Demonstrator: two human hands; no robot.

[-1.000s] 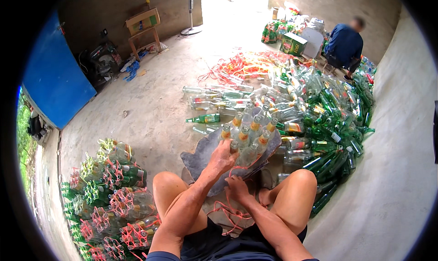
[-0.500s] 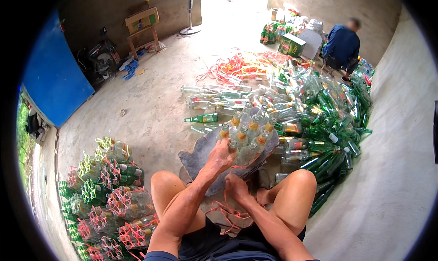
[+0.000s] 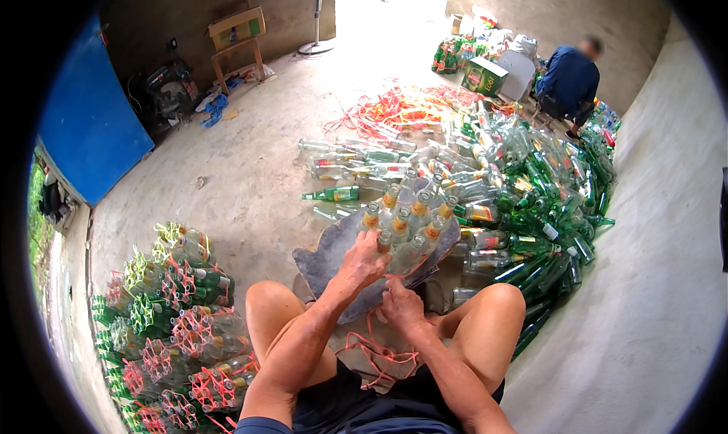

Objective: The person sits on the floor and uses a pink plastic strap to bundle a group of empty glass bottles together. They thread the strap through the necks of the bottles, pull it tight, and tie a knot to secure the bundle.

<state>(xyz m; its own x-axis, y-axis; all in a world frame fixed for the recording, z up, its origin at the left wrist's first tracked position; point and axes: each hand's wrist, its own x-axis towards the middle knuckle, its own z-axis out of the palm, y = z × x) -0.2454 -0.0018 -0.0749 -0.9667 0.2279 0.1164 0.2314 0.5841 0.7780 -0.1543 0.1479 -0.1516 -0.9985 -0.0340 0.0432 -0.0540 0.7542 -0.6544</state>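
Observation:
A cluster of several clear glass bottles (image 3: 418,220) stands upright on a grey, ragged-edged board (image 3: 322,263) between my knees. My left hand (image 3: 365,260) is closed at the near left bottle (image 3: 384,244), its fingers curled against the glass. Lower and to the right, my right hand (image 3: 403,308) is closed on a pink plastic strap. That strap (image 3: 371,352) hangs in loose loops below the board; part of it runs along the base of the bottles. The fingertips of my right hand are partly hidden.
Loose green and clear bottles (image 3: 557,241) lie heaped on the right, with tangled straps (image 3: 398,108) beyond. Strapped bottle bundles (image 3: 205,332) stand at my left. A seated person (image 3: 565,81) is at the far right, near a green carton (image 3: 483,76).
My right hand has moved slightly up toward the bottles with the strap. My left hand stays at the same bottle. The whole view has shifted a little.

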